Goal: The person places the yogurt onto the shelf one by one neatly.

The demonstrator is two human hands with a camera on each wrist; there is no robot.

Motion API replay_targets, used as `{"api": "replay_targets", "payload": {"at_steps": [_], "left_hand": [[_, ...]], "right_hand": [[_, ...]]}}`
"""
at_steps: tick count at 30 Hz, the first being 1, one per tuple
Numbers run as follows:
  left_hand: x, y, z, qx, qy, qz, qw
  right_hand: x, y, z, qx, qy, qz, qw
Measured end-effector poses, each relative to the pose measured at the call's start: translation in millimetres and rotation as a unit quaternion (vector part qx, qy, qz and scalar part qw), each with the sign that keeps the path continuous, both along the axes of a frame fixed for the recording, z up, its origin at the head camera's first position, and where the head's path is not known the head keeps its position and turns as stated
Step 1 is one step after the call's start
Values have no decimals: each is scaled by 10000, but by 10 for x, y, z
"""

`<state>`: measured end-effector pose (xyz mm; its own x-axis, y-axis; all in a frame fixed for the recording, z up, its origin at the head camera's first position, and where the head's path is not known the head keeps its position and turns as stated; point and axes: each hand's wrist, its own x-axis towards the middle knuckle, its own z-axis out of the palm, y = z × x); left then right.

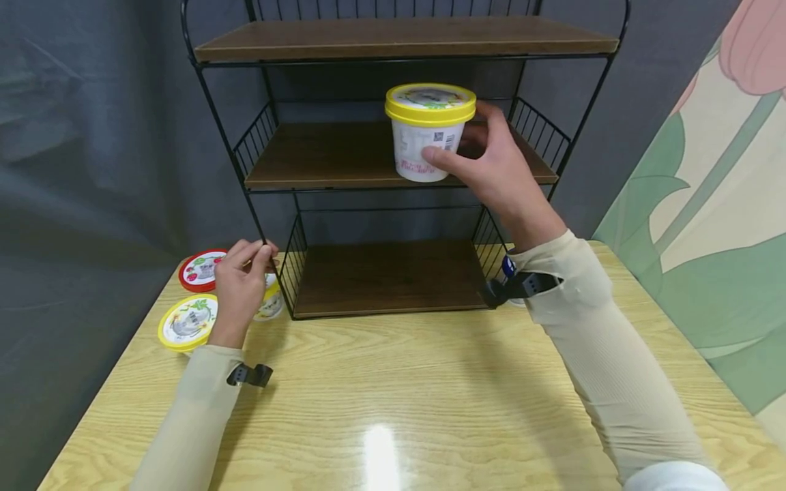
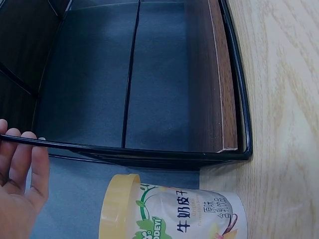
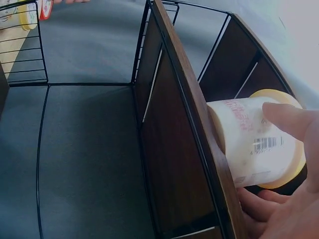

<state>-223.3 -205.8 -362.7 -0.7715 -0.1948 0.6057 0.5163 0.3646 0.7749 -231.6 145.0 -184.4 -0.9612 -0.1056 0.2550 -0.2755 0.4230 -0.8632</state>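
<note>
The right hand (image 1: 506,160) is clamped on a yellow-lidded printed tub (image 1: 420,136): thumb on the near wall, fingers around the far side. This side grip appears chosen to leave base and lid unobstructed. The middle shelf board (image 1: 325,153) lies beneath and behind the gripped tub; base contact cannot be confirmed. The left hand (image 1: 241,293) pinches the rack's front upright (image 2: 60,145), probably to steady the frame. Outboard of that pinch stand a red-lidded tub (image 1: 199,271) and a second yellow-lidded tub (image 1: 189,322).
</note>
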Motion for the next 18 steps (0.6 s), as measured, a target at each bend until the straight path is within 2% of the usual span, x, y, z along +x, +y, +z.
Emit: {"api": "replay_targets", "payload": {"at_steps": [3,6,13,18], "left_hand": [[-6,-10,-2,30,-25,-30,10000],[-5,-21,-5,53,-38,-30,10000],[0,-28,6,29,-152,-59,9999],[-12,-25,2,55,-95,-66,9999]], "right_hand": [[-9,-14,2,-31,-41,56,10000],[-18,-30,-13,41,116,35,9999],[11,-118,-39,30,857,-729,9936],[-14,-289,16,8,1101,-1042,9884]]}}
